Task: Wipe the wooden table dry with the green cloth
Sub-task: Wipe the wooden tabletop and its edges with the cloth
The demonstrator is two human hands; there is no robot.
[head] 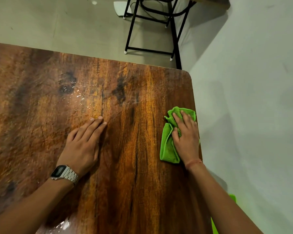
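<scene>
Head view — right hand (186, 138) flat on green cloth (167, 149), left hand (83, 143) flat on wooden table (139, 183)

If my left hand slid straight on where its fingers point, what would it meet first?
Probably nothing solid: only bare wooden table ahead of the left hand, to its far edge; wet streaks lie slightly left.

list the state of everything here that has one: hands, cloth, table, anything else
wooden table: partly wet, shiny streaks at its middle and near edge
green cloth: bunched in folds by the table's right edge
left hand: flat on the table, fingers straight, holding nothing
right hand: presses down on the cloth, fingers laid across it
wristwatch: worn on the left wrist
black metal frame: upright on the floor
</scene>
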